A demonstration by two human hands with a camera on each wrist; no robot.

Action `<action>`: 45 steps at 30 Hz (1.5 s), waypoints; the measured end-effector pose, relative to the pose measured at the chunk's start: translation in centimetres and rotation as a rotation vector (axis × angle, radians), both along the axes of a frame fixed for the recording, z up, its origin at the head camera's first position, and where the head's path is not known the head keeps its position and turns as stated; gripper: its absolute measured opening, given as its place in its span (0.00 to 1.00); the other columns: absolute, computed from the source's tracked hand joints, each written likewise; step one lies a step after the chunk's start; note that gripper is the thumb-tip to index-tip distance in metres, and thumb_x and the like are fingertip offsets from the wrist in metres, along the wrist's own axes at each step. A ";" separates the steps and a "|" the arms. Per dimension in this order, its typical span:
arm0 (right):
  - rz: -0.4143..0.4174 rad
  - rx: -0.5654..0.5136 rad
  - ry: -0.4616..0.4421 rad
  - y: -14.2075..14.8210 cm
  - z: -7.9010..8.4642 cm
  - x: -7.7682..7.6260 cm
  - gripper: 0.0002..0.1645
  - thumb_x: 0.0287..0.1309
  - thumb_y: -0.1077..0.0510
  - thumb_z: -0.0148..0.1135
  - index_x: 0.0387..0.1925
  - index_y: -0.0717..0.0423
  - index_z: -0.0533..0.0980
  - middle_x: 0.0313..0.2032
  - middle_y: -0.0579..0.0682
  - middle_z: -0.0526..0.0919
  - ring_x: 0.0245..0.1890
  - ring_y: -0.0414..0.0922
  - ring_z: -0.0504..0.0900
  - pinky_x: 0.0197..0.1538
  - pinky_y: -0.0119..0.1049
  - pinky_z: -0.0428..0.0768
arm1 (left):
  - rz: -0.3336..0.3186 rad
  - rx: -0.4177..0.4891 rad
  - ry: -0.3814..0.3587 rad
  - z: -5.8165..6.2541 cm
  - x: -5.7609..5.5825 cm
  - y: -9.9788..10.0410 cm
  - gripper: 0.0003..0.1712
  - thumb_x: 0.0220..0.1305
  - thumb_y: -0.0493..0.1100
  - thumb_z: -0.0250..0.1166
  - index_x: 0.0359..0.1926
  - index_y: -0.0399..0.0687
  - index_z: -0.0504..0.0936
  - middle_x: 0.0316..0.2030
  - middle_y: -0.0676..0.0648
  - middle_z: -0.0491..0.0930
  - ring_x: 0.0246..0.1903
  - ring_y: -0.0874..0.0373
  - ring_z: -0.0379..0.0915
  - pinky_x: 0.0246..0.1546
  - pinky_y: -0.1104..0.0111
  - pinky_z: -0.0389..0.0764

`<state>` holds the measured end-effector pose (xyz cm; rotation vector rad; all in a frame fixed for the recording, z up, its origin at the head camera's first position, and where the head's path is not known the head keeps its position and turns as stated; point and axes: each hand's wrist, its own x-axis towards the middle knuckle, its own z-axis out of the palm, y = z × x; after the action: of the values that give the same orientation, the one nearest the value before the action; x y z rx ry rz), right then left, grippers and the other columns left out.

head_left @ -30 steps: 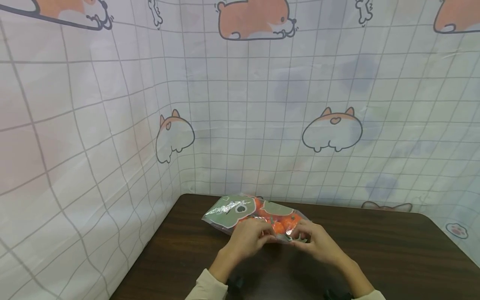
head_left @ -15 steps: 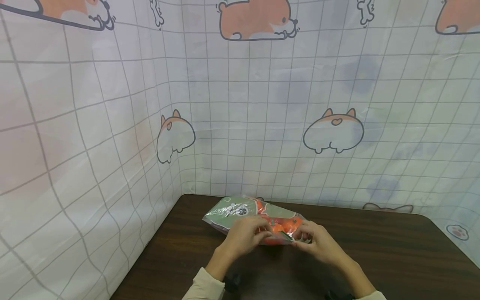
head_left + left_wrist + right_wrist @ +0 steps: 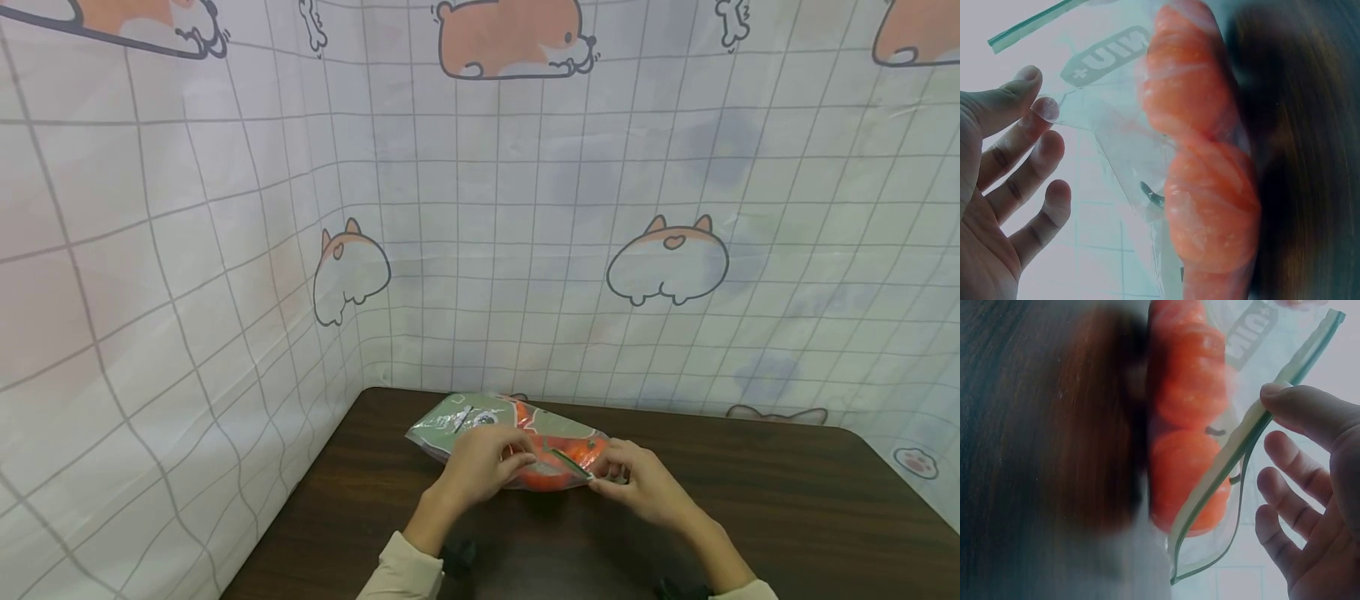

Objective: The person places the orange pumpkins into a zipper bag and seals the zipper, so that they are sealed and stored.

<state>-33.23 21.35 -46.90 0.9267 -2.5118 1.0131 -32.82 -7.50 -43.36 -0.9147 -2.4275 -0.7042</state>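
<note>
A clear zip-lock bag [image 3: 442, 423] with a green printed front lies on the table. Several ribbed orange fruits like small pumpkins [image 3: 1188, 372] with dark stems are inside it. My left hand [image 3: 480, 463] pinches a corner of the clear film [image 3: 1047, 111] between thumb and index finger; its other fingers are loosely bent. With thumb and index finger, my right hand [image 3: 639, 482] pinches the green zip strip [image 3: 1207, 501] along the mouth. Two strips stand apart below the right thumb in the right wrist view. The right index fingertip is mostly hidden behind the strip.
The dark wooden table [image 3: 765, 500] extends around the bag, more of it to the right. A white gridded cloth with cartoon dogs [image 3: 667, 262] hangs behind the table and along its left side.
My left hand has shifted slightly left and up, away from the right hand. More of the green zip strip shows between the hands, slanting. The right hand has barely moved.
</note>
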 end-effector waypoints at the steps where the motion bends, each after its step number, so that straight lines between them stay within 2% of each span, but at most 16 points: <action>1: 0.000 0.001 0.003 0.0 0.0 0.0 0.06 0.58 0.55 0.74 0.32 0.42 0.82 0.30 0.45 0.75 0.33 0.44 0.73 0.36 0.33 0.74 | 0.001 0.002 0.000 0.0 0.0 0.0 0.03 0.60 0.49 0.73 0.34 0.59 0.88 0.30 0.60 0.85 0.25 0.73 0.71 0.30 0.78 0.72; 7: -0.003 0.001 0.009 0.2 -0.1 -0.1 0.07 0.57 0.57 0.74 0.31 0.43 0.81 0.29 0.45 0.75 0.33 0.45 0.73 0.36 0.30 0.72 | 0.008 0.017 -0.016 0.1 -0.1 -0.3 0.03 0.61 0.49 0.73 0.34 0.60 0.88 0.30 0.61 0.86 0.25 0.73 0.69 0.29 0.79 0.70; 15: 0.008 0.002 -0.008 0.4 -0.1 -0.3 0.06 0.59 0.56 0.73 0.33 0.44 0.81 0.30 0.47 0.76 0.33 0.48 0.74 0.34 0.31 0.75 | 0.009 0.044 -0.046 0.5 0.0 -0.7 0.03 0.61 0.49 0.73 0.34 0.60 0.88 0.30 0.61 0.85 0.26 0.72 0.69 0.30 0.77 0.72; 20: 0.000 0.005 -0.005 0.6 -0.2 -0.3 0.06 0.59 0.57 0.73 0.32 0.45 0.81 0.30 0.48 0.75 0.33 0.46 0.74 0.34 0.30 0.75 | 0.009 0.052 -0.065 0.5 -0.3 -1.0 0.03 0.62 0.50 0.72 0.34 0.60 0.87 0.29 0.62 0.84 0.27 0.72 0.71 0.32 0.77 0.73; 26: -0.015 -0.004 0.028 0.6 -0.4 -0.4 0.11 0.57 0.57 0.75 0.31 0.38 0.79 0.29 0.46 0.74 0.32 0.40 0.71 0.34 0.30 0.73 | -0.003 0.076 -0.026 0.5 -0.4 -1.3 0.03 0.62 0.48 0.73 0.34 0.57 0.88 0.29 0.60 0.85 0.27 0.72 0.73 0.31 0.77 0.74; 31: -0.011 -0.016 0.035 0.8 -0.4 -0.4 0.12 0.56 0.57 0.75 0.31 0.38 0.79 0.29 0.46 0.74 0.32 0.39 0.71 0.33 0.30 0.73 | 0.006 0.088 -0.001 0.6 -0.4 -1.5 0.02 0.60 0.46 0.74 0.34 0.57 0.88 0.29 0.60 0.86 0.27 0.72 0.73 0.31 0.77 0.75; 45: -0.032 -0.015 0.031 1.3 -0.4 -0.5 0.09 0.58 0.56 0.74 0.31 0.39 0.79 0.31 0.40 0.75 0.33 0.40 0.71 0.33 0.30 0.71 | 0.033 0.106 -0.035 1.1 -0.2 -2.5 0.03 0.64 0.49 0.71 0.36 0.57 0.88 0.32 0.60 0.85 0.30 0.69 0.73 0.32 0.75 0.75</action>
<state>-33.71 22.68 -47.34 0.8879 -2.4823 0.9992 -33.00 -10.02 -42.29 -0.8258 -2.4045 -0.8347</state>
